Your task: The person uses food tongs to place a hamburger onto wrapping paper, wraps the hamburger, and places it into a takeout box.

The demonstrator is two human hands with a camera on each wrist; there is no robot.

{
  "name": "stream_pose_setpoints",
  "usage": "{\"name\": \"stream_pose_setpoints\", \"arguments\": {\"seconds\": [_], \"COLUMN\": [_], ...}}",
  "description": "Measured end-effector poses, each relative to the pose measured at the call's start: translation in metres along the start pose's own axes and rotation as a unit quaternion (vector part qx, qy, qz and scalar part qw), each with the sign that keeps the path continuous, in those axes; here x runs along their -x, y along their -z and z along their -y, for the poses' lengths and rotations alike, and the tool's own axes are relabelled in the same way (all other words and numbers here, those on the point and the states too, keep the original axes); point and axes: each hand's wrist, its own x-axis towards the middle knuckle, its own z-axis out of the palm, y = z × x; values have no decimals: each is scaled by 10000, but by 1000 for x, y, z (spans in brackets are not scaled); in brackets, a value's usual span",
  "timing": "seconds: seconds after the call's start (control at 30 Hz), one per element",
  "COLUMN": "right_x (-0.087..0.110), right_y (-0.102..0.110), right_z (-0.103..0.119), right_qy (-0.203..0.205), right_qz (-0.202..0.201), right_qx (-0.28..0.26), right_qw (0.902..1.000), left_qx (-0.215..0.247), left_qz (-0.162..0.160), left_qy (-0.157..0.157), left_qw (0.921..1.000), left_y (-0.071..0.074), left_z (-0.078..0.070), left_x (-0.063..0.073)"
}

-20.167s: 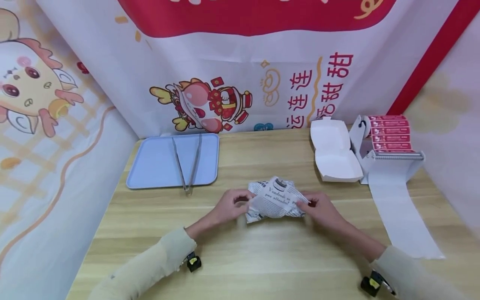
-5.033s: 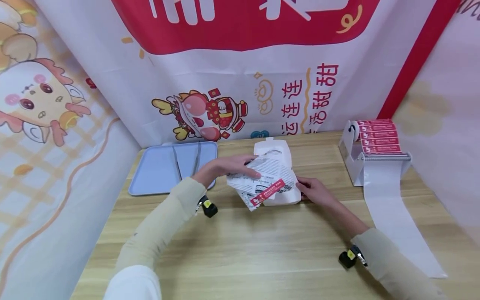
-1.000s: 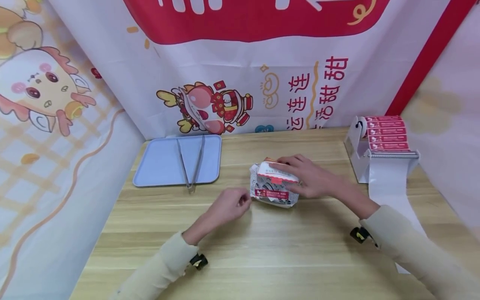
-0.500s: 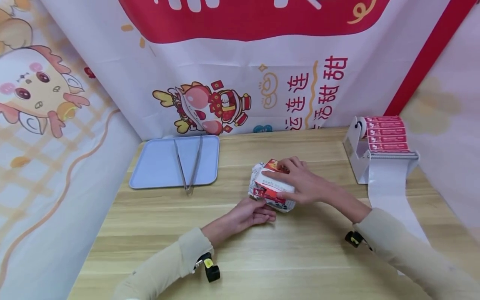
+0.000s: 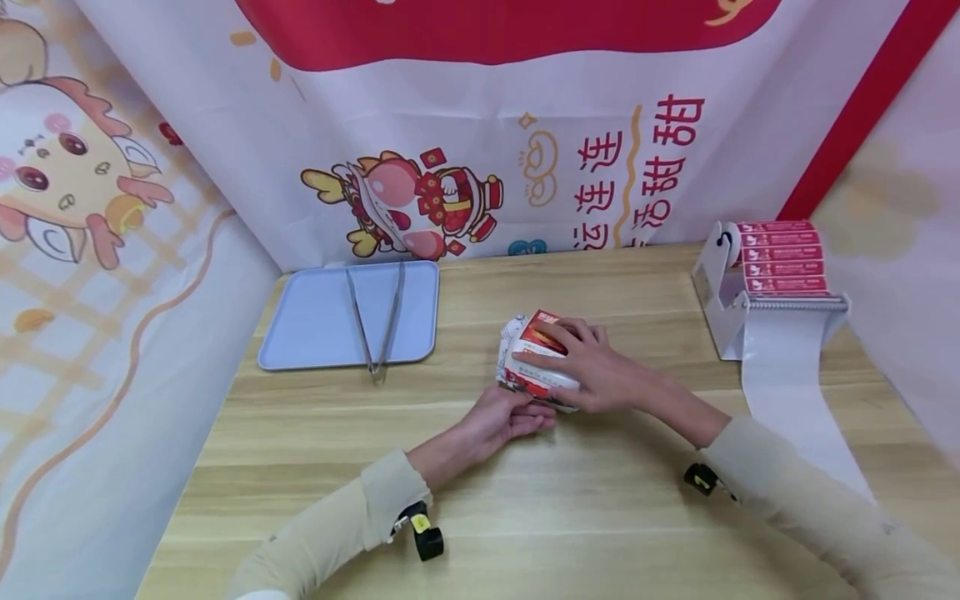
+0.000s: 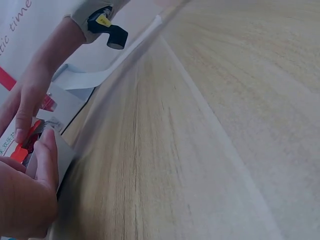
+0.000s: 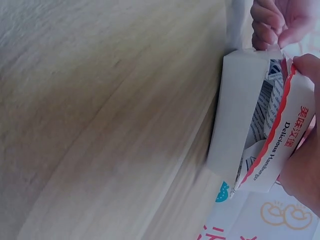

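A white and red hamburger box (image 5: pixel 551 377) stands mid-table with its lid (image 7: pixel 287 142) partly lowered. Newsprint wrapping paper (image 7: pixel 260 110) shows in the gap between lid and base, and a bit sticks out at the left in the head view. My right hand (image 5: pixel 607 371) grips the lid from above, fingers over the top and thumb at the front edge. At the near left corner, my left hand (image 5: pixel 495 425) pinches the box's edge between thumb and fingers; the right wrist view shows those fingers (image 7: pixel 265 22) curled there. Exactly what lies between the left fingertips is hidden.
A blue tray (image 5: pixel 300 333) with metal tongs (image 5: pixel 358 321) across its front edge lies at back left. To the right stands a label dispenser (image 5: pixel 716 308) with red stickers, its white backing strip (image 5: pixel 795 392) trailing over the table. A printed cloth hangs behind.
Earlier the box lay open beside the dispenser and the newsprint packet was in my hands. The packet, now red-stickered, is inside; the lid has come down. My left hand moved to the box's near corner.
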Motion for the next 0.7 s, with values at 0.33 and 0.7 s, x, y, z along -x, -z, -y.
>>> {"name": "stream_pose_setpoints", "arguments": {"seconds": [0.33,0.7], "right_x": [-1,-2], "right_y": [-4,-5], "right_z": [1,2], "right_qy": [-8,-126], "right_qz": [37,279], "right_qx": [218,230], "right_qw": [9998,9993], "left_qx": [92,136], "left_qz": [-10,80], "left_qy": [51,40], "left_qw": [9999,9999], "left_y": [4,6], "left_z": [2,3], "left_x": [-5,-3]}}
